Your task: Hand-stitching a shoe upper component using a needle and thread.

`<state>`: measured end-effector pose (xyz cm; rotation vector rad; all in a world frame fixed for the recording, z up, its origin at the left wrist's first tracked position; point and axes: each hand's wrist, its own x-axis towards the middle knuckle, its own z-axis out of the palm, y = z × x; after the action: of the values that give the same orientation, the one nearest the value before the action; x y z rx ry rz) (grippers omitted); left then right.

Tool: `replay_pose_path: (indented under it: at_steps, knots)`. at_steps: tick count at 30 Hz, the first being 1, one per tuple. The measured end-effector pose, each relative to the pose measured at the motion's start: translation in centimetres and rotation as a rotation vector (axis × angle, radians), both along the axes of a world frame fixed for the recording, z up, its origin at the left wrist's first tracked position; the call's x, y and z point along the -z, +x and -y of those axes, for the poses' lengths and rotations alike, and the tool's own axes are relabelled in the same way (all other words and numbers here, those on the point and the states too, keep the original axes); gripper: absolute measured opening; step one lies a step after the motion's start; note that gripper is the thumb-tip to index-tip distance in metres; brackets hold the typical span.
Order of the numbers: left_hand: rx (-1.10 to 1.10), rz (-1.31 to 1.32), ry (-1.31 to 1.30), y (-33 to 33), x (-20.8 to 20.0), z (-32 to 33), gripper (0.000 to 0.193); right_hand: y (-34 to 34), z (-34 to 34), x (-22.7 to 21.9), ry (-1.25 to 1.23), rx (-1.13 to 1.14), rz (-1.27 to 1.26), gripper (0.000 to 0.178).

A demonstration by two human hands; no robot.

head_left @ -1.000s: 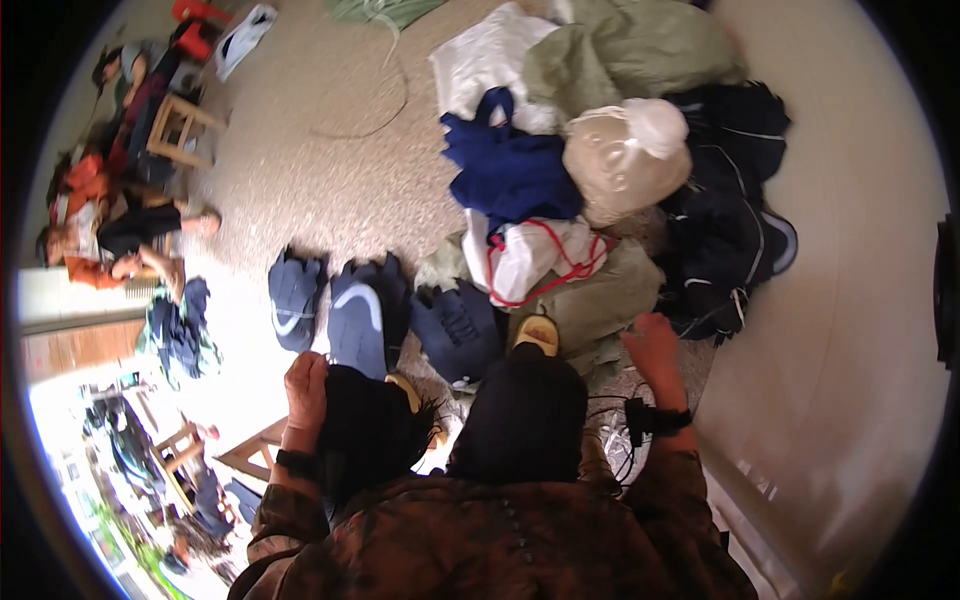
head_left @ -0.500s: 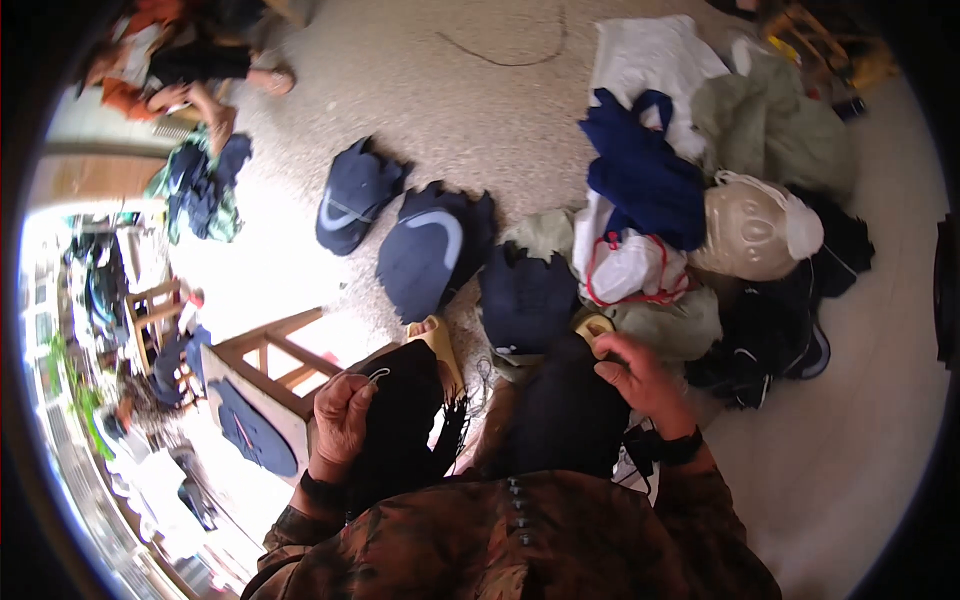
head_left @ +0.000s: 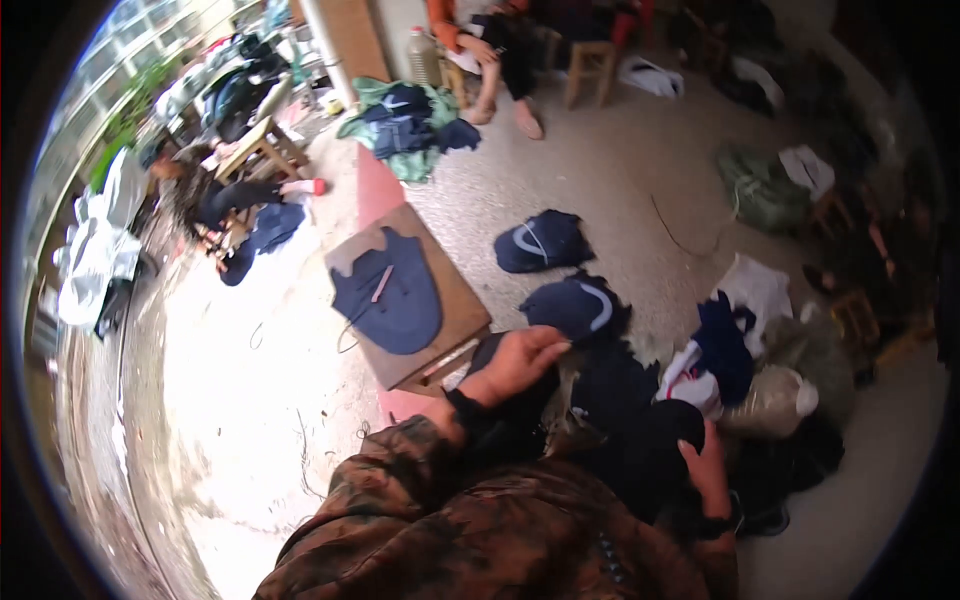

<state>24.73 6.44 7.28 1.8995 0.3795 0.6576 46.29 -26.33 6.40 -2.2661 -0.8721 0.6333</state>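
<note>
My left hand (head_left: 520, 362) reaches out over my dark trouser leg, thumb and fingers pinched together. Whatever the pinch holds is too small to make out. By my right knee is my right hand (head_left: 706, 462), its thumb against the black cloth (head_left: 640, 440) over my lap; its other fingers are mostly hidden. Left of my left hand, a dark blue cut fabric piece (head_left: 395, 300) with a narrow pinkish strip (head_left: 382, 284) on it lies on a wooden stool (head_left: 455, 300). Beyond that hand, a dark blue piece with a pale curved band (head_left: 570, 308) rests on the floor.
Another banded blue piece (head_left: 543, 242) lies farther off. At right are blue cloth (head_left: 722, 345), a translucent plastic jug (head_left: 768, 400) and a white bag (head_left: 755, 285). One person (head_left: 490, 50) sits at the back, another (head_left: 190, 190) at far left.
My view has swung left, bringing the stool's top into sight. My left hand has stretched forward and right; the pale loop seen at its fingers no longer shows. My right hand is lower beside the knee.
</note>
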Motion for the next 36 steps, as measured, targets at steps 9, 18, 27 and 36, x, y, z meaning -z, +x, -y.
replay_pose_path:
  at_steps: [9, 18, 27, 36]
  knots:
    - [0.404, 0.223, 0.150, -7.1, -4.1, 5.0, 0.018, -14.4, -9.7, -9.9, 0.404, -0.439, -0.077, 0.042]
    - [0.422, 0.231, 0.186, -10.1, -6.1, 8.4, 0.013, -18.7, -9.8, -9.3, 0.460, -0.419, -0.319, 0.023]
    - [0.427, 0.288, -0.005, -10.9, -6.4, 9.3, 0.020, -18.8, -9.8, -9.0, 0.829, -0.394, -0.609, 0.004]
    - [0.526, 0.109, -0.472, -7.1, -3.8, 7.4, 0.024, -16.0, -11.2, -7.8, 0.681, -0.306, -1.307, 0.011]
